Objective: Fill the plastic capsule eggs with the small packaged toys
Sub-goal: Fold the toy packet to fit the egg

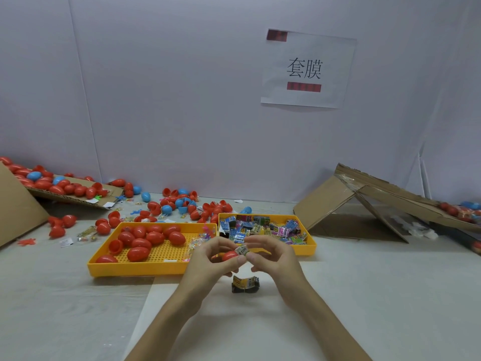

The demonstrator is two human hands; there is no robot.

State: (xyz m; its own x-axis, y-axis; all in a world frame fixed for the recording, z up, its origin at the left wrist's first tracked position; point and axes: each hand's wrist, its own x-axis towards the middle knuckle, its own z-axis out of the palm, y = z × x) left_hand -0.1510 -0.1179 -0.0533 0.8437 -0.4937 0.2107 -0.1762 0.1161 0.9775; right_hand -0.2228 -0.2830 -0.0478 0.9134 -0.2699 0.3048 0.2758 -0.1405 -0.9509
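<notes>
The egg (229, 255) is red, smooth, glossy plastic, and it is held in the air just in front of the 2 trays, above the table (78, 295). The left hand (208, 259) has its fingers curled round the egg, with the thumb on the lower side. The right hand (273, 254) pinches the toy (241, 250) between thumb and forefinger and holds it against the right end of the egg. I cannot tell if the egg is 1 half or 2 halves on a hinge.

The step in hand seems to be the pushing of the toy into the egg. To do it well, I would keep the open side turned to the right hand and fold the crinkly foil pack small, so that no corner sticks out over the rim.

A spare toy (245, 284), bent and part black, lies on the table under the hands. The left tray (130, 269) is yellow with a studded floor and holds about 10 red eggs. The right tray (309, 250) holds many flat printed packs. Behind them lie loose red and blue eggs (166, 209) and rough cardboard (338, 201).
</notes>
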